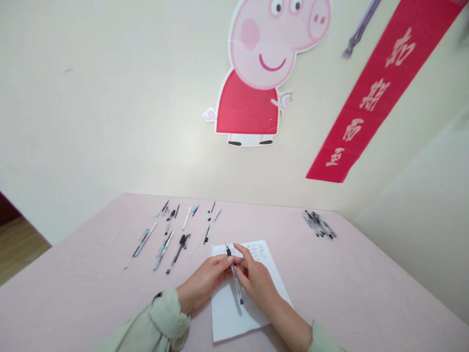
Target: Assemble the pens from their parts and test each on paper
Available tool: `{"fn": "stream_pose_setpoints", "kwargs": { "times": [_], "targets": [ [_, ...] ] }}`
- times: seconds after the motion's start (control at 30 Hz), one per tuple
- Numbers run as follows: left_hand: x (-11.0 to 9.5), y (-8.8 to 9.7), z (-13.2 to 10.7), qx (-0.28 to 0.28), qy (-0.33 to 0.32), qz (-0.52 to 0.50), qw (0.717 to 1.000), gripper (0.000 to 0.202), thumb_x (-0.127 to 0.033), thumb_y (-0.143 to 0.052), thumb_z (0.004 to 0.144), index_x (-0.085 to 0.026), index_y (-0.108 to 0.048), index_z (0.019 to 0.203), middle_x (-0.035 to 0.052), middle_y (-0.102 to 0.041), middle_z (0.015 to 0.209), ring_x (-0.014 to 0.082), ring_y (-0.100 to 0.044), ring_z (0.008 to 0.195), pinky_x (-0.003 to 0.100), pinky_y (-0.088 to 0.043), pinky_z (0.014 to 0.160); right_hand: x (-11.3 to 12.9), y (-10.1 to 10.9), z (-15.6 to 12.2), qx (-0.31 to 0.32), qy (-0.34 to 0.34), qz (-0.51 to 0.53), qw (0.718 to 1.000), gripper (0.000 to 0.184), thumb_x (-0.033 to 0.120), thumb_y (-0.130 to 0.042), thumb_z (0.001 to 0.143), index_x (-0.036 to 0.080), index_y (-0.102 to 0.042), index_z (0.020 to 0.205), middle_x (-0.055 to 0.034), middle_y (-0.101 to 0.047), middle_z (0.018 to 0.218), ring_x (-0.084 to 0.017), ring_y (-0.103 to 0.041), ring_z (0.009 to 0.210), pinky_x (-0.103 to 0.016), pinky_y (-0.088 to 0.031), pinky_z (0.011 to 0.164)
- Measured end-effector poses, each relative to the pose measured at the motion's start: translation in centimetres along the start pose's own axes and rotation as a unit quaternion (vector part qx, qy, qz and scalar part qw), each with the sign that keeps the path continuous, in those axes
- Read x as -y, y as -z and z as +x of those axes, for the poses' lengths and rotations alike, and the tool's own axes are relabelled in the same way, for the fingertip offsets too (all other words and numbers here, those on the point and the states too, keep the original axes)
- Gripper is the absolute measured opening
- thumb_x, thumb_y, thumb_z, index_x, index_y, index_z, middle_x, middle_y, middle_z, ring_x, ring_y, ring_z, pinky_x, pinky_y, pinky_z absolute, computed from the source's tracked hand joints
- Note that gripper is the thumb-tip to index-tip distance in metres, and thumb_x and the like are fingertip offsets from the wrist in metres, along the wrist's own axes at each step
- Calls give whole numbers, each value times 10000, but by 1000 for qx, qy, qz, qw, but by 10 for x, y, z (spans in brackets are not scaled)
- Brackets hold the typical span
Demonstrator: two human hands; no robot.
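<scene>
The writing on the sheet of paper [256, 254] is too small to read, and both hands cover the sheet's middle. The sleeves [161, 318] run off the lower edge. The left hand [203, 282] and right hand [256, 279] meet over the paper, fingers [224, 262] curled narrow and pinching a pen [233, 271] between them, its tip toward 12 o'clock. At 10 o'clock on the pink bench [366, 283] lie scattered pen parts [172, 234]; which piece is which is hard to tell. At 2 o'clock sits a bundle of dark pens [319, 225].
</scene>
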State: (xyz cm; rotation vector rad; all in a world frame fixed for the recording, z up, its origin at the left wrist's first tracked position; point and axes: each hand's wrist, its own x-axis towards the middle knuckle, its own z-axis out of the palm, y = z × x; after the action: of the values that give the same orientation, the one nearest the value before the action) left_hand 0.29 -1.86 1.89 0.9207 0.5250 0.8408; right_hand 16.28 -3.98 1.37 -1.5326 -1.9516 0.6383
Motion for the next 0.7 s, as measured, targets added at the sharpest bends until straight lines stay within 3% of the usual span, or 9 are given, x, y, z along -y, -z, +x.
{"fn": "stream_pose_setpoints", "kwargs": {
  "times": [0.23, 0.47, 0.7],
  "targets": [
    [3, -1, 1, -13, 7, 8, 1000, 373, -452, -643, 825, -88, -724, 850, 123, -704, 829, 208, -617, 779, 318, -455, 790, 5, 2, -5, 39, 30, -53, 997, 673, 243, -553, 853, 281, -305, 1477, 6, -692, 758, -176, -641, 651, -245, -428, 636],
    [0, -5, 0, -35, 14, 3, 999, 429, -519, -665, 781, -95, -713, 821, 114, -695, 777, 217, -617, 764, 339, -463, 795, 1, 2, -8, 15, 91, -71, 993, 609, 266, -507, 890, 270, -326, 1471, -54, -722, 975, -197, -670, 794, -270, -475, 726],
    [3, -5, 0, -51, 2, -6, 999, 394, -497, -693, 767, -105, -711, 797, 102, -694, 773, 210, -614, 758, 335, -466, 790, -2, -1, -9, 11, 90, -82, 992, 575, 313, -490, 915, 235, -343, 1465, -73, -728, 946, -209, -681, 784, -286, -499, 707]
  ]
}}
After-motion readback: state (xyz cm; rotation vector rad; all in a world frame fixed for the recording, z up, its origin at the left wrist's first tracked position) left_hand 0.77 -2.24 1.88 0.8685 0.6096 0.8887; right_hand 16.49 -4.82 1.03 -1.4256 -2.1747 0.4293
